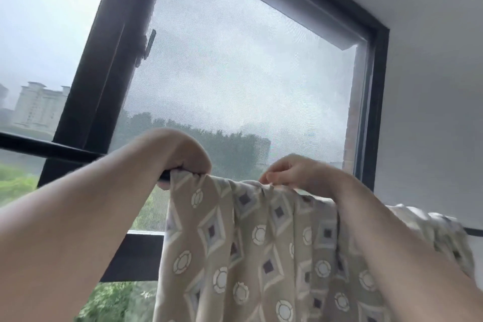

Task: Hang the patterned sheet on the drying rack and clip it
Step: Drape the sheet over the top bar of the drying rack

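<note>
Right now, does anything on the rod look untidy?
The sheet is bunched in folds along the rod, not spread flat. The left hand and right hand hold its top edge.

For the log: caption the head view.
Left hand and right hand hold the beige diamond-patterned sheet on the black drying-rack rod by a dark-framed window.

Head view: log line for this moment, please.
sheet: draped over rod | left hand: grips sheet edge on rod | right hand: pinches sheet top | stage: hanging, unclipped as far as visible
</note>
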